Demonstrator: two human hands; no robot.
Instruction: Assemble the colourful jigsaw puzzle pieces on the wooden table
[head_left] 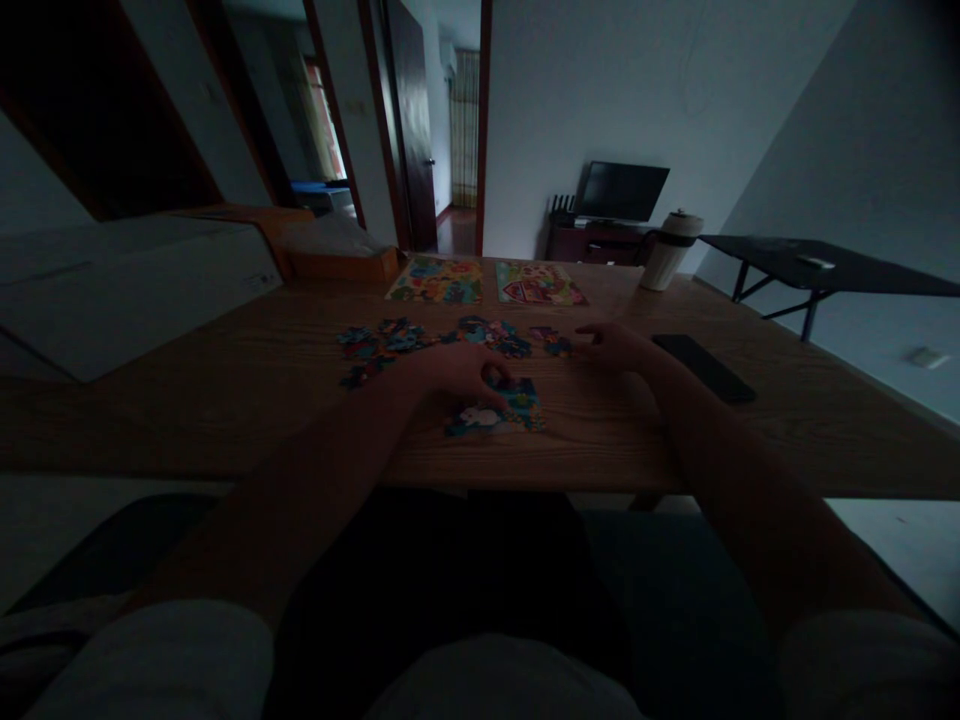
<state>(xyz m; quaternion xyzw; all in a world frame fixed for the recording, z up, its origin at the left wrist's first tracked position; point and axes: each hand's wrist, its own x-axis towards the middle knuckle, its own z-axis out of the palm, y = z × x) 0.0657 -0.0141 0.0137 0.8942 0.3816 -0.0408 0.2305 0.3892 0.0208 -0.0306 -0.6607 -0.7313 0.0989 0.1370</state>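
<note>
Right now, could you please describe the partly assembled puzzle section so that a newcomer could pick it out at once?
Start at the long wooden table and look to its near edge, in front of the person. The joined puzzle section lies there, partly under the left hand. Unlike the loose pieces scattered farther back, it is one connected patch with a white figure on it.
</note>
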